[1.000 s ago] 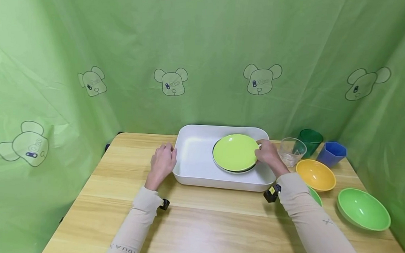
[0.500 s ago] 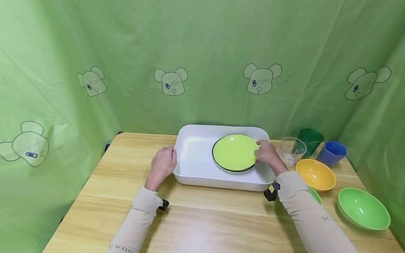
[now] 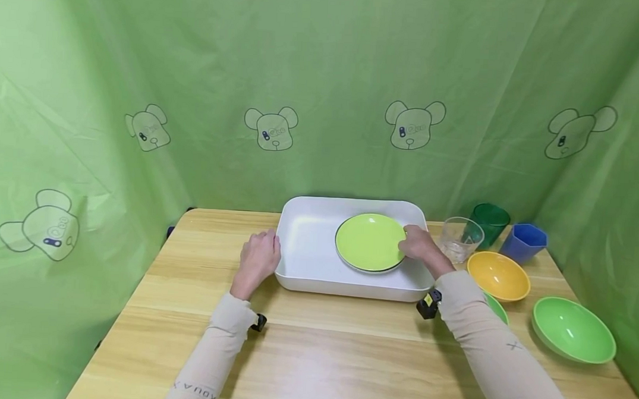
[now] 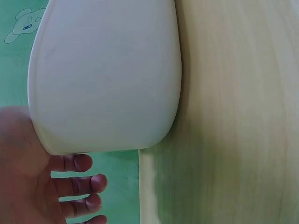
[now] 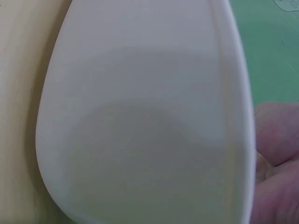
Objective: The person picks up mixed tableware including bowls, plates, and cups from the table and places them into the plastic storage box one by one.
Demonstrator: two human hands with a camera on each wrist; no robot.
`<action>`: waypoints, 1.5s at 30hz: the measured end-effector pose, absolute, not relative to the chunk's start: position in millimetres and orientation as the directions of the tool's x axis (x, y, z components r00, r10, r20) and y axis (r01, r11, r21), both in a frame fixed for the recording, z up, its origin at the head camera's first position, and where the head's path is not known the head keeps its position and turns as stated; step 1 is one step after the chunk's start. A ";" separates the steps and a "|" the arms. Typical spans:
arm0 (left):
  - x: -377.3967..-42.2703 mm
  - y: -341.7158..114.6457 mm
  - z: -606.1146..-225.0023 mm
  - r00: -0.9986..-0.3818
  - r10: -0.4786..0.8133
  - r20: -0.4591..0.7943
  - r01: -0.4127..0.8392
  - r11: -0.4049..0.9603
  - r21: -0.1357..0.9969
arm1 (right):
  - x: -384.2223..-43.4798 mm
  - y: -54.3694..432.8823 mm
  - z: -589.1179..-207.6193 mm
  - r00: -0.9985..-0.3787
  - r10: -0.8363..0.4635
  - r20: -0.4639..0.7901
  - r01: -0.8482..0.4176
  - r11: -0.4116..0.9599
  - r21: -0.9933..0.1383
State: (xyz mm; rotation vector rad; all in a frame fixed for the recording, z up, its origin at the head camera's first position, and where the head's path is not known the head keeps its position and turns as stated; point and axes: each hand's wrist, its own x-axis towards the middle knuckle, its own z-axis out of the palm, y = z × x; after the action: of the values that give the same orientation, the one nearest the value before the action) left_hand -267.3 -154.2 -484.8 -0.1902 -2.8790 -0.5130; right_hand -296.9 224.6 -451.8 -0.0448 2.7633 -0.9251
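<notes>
A white rectangular tub stands on the table against the green curtain. In its right half lies a lime green plate, stacked over a plate whose dark and pale rim shows beneath. My right hand reaches over the tub's front right and pinches the green plate's right edge; the fingertips are hidden. My left hand grips the tub's left side at the rim. In the left wrist view its curled fingers show just past the tub's end wall.
To the right are a clear glass, a dark green cup, a blue cup, an orange bowl and a green bowl. Another green bowl is partly hidden by my right sleeve. Green curtain surrounds the table.
The lime green plate has come down level onto the plate beneath, so less of the dark rim shows. My right hand dropped slightly with it. The left fingers closed on the tub's rim.
</notes>
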 end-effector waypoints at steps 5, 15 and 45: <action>-266.7 -152.8 -483.2 -0.968 0.103 0.227 0.169 0.942 0.291 | -297.2 223.1 -452.8 -0.975 -0.103 -0.197 0.029 0.819 -0.573; -266.8 -151.8 -484.4 -0.972 0.101 0.212 0.158 0.949 0.272 | -298.2 221.6 -454.0 -0.977 -0.127 -0.171 -0.023 0.862 -0.506; -267.9 -151.4 -484.4 -0.972 0.104 0.209 0.160 0.949 0.272 | -288.4 217.8 -446.6 -0.971 -0.150 -0.187 -0.058 0.905 -0.422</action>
State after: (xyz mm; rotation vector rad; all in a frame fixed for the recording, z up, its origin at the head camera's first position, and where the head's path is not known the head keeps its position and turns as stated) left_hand -267.9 -151.4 -484.4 -0.1987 -2.9106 -0.4294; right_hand -288.4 217.8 -446.6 -0.1576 2.8539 -0.6220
